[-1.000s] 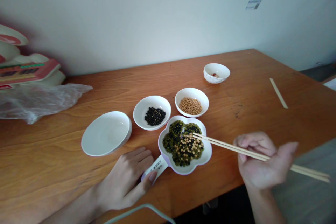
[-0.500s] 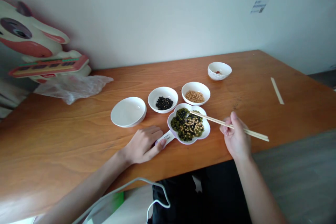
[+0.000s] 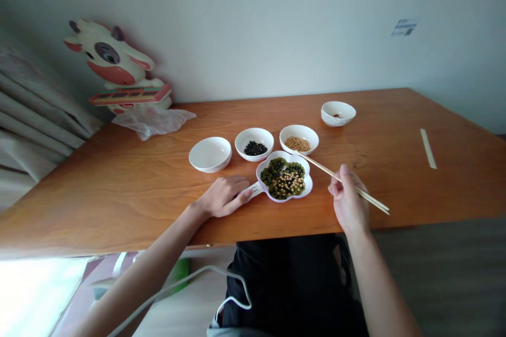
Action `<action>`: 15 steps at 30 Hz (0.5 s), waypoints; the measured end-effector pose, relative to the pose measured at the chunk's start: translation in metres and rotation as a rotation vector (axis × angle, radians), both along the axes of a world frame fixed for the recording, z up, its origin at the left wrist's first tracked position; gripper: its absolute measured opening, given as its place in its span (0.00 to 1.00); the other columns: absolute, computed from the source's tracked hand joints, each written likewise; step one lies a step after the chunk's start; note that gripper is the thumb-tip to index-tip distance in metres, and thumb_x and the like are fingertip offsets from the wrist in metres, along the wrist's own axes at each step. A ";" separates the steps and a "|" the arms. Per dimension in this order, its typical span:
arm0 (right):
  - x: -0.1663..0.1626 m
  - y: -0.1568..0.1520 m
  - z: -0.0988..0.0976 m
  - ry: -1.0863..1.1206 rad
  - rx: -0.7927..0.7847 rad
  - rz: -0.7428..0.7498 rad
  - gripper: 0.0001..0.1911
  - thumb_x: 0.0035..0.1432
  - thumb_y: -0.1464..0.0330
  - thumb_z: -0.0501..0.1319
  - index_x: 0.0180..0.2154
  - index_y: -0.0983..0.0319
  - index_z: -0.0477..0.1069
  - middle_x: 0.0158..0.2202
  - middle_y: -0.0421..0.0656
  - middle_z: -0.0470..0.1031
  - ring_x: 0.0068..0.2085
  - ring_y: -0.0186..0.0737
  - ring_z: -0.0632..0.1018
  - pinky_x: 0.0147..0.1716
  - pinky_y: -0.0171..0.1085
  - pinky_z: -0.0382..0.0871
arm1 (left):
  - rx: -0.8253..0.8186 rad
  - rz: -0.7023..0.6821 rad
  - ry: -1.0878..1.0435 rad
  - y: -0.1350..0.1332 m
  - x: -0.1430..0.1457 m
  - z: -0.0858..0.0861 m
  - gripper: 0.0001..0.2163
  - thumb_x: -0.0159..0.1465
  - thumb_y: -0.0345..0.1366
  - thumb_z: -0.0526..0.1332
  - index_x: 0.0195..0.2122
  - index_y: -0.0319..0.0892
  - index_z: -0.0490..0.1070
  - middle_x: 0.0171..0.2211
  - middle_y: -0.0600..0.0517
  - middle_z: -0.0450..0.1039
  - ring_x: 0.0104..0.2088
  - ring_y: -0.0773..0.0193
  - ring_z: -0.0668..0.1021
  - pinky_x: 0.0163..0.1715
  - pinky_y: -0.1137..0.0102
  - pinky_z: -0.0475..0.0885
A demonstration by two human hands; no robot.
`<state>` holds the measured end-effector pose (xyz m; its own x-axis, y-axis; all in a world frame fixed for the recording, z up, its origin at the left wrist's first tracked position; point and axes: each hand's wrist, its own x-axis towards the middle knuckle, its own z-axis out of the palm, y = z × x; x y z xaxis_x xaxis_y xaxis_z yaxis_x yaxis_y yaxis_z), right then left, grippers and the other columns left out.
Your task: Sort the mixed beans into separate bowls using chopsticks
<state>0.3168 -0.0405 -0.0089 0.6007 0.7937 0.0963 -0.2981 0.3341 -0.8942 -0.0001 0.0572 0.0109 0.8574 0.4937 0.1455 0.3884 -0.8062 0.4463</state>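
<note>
My left hand (image 3: 227,196) is closed round the handle (image 3: 256,189) of a white, flower-shaped dish (image 3: 309,185) with a lilac edge. Mixed green, black and tan beans (image 3: 285,181) lie in the dish. A pair of chopsticks (image 3: 322,167) is gripped in my right hand (image 3: 350,197), to the right of the dish. Their tips are at the dish's far rim, by the near side of a white bowl (image 3: 315,139) of tan beans (image 3: 298,144). Whether the tips pinch a bean is too small to tell.
Left of the tan beans stand a white bowl (image 3: 239,142) of black beans (image 3: 255,148) and an empty white bowl (image 3: 210,155). Farther back is a bowl (image 3: 343,118) with a few reddish bits. A paper strip (image 3: 428,148), cow toy (image 3: 118,68) and plastic bag (image 3: 158,122) lie around.
The chopstick tips have moved from over the beans in the dish to its far rim, towards the bowl of tan beans. My left hand stays on the handle. The camera view has shifted.
</note>
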 end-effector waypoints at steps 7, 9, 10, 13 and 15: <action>0.002 -0.006 -0.001 0.081 -0.007 0.032 0.14 0.56 0.59 0.75 0.29 0.61 0.78 0.27 0.37 0.68 0.26 0.27 0.63 0.24 0.32 0.55 | 0.003 0.319 -0.061 -0.037 0.004 0.003 0.14 0.78 0.43 0.47 0.39 0.45 0.68 0.36 0.49 0.75 0.36 0.56 0.77 0.39 0.64 0.69; 0.003 -0.008 -0.002 0.094 -0.010 0.045 0.14 0.55 0.60 0.75 0.28 0.61 0.78 0.27 0.38 0.68 0.27 0.27 0.63 0.24 0.32 0.56 | 0.002 0.444 -0.101 -0.051 0.007 0.000 0.12 0.78 0.42 0.48 0.43 0.45 0.68 0.38 0.49 0.76 0.38 0.55 0.78 0.40 0.63 0.69; 0.005 -0.009 -0.002 0.099 -0.014 0.051 0.14 0.55 0.60 0.75 0.28 0.61 0.78 0.28 0.38 0.69 0.27 0.28 0.63 0.24 0.32 0.56 | 0.001 0.494 -0.120 -0.056 0.009 -0.002 0.12 0.78 0.42 0.48 0.43 0.46 0.67 0.39 0.49 0.77 0.39 0.54 0.79 0.40 0.63 0.70; 0.009 -0.013 -0.004 0.108 -0.027 0.069 0.13 0.55 0.60 0.76 0.29 0.61 0.78 0.28 0.37 0.68 0.28 0.28 0.63 0.26 0.32 0.59 | -0.001 0.589 -0.156 -0.065 0.015 -0.008 0.12 0.78 0.42 0.48 0.43 0.46 0.67 0.39 0.48 0.77 0.40 0.53 0.79 0.42 0.61 0.70; 0.012 -0.015 -0.006 0.113 -0.035 0.073 0.11 0.54 0.60 0.76 0.31 0.60 0.80 0.28 0.37 0.68 0.28 0.28 0.63 0.28 0.33 0.60 | -0.002 0.617 -0.167 -0.067 0.018 -0.011 0.12 0.78 0.42 0.48 0.43 0.46 0.68 0.38 0.48 0.77 0.40 0.53 0.78 0.42 0.61 0.70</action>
<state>0.3287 -0.0559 -0.0147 0.5464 0.8375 0.0024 -0.4204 0.2767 -0.8641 0.0175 -0.0096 -0.0004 0.3815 0.8896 0.2512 0.7058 -0.4558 0.5422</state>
